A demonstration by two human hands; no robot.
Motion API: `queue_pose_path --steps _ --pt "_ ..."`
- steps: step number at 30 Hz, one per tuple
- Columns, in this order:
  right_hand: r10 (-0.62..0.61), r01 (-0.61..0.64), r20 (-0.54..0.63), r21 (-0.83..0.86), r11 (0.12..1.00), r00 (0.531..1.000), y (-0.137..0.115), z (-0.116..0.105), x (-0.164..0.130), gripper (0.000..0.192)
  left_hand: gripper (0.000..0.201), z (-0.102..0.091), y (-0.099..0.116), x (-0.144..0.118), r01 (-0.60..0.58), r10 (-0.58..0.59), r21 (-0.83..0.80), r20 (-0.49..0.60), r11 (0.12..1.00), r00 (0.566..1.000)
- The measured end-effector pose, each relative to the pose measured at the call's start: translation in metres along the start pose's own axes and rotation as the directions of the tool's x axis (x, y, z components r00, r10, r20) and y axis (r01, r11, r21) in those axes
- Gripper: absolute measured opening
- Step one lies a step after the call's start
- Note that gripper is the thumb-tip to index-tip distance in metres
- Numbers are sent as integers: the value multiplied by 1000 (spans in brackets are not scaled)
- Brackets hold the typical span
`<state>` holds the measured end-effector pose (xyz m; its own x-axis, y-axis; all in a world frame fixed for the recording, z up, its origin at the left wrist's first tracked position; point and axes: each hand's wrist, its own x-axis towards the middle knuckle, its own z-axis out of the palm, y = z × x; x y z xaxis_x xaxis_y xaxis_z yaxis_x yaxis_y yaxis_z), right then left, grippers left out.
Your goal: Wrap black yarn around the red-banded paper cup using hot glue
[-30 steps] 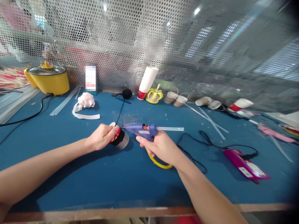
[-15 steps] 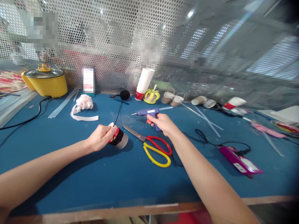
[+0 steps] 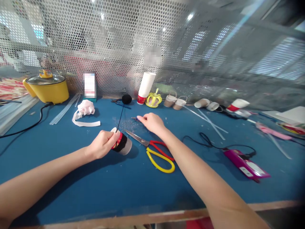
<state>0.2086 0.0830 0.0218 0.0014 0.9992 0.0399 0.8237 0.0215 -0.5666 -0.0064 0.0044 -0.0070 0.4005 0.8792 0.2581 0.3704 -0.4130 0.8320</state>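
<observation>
In the head view my left hand [image 3: 102, 143] is closed round a tilted paper cup [image 3: 125, 147], grey at one end, with red print and a wide black band of yarn round it. A black yarn strand [image 3: 121, 118] runs from the cup up to a black yarn ball [image 3: 126, 99]. My right hand [image 3: 152, 122] is closed round a blue glue gun [image 3: 138, 118]; only its tip and front end show, and the rest is hidden by the hand. Scissors [image 3: 143, 142] with one red and one yellow handle lie open between the hands, partly under the right forearm.
White ribbon [image 3: 86, 108] lies crumpled at left, near a yellow electric pot [image 3: 51, 90] and a phone [image 3: 90, 85]. Stacked cups [image 3: 146, 86], a yellow-green woven pumpkin [image 3: 153, 100] and small baskets [image 3: 179, 103] line the mesh wall. A purple power strip [image 3: 246, 163] lies at right.
My right hand has moved left with the glue gun and turned, so that it now covers most of the gun. My left hand and the cup have barely moved.
</observation>
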Motion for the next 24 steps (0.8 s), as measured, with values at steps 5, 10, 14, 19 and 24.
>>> queue_pose_path --steps 5,10,14,19,24 --pt "-273 144 267 417 897 924 -44 31 -30 41 46 1 2 -1 -5 3 46 35 999 999" --pt "-277 84 152 722 686 949 -57 34 -42 23 47 1 3 -1 51 -53 29 49 998 997" --pt "-245 151 23 731 666 969 -51 17 -49 22 50 0 3 3 206 -202 -121 43 971 978" --pt "-247 252 -98 639 727 964 -46 8 -57 22 49 1 6 6 311 -307 -245 55 918 950" --pt "-296 330 -155 576 748 943 -45 5 -61 24 47 1 4 7 361 -359 -305 65 881 931"
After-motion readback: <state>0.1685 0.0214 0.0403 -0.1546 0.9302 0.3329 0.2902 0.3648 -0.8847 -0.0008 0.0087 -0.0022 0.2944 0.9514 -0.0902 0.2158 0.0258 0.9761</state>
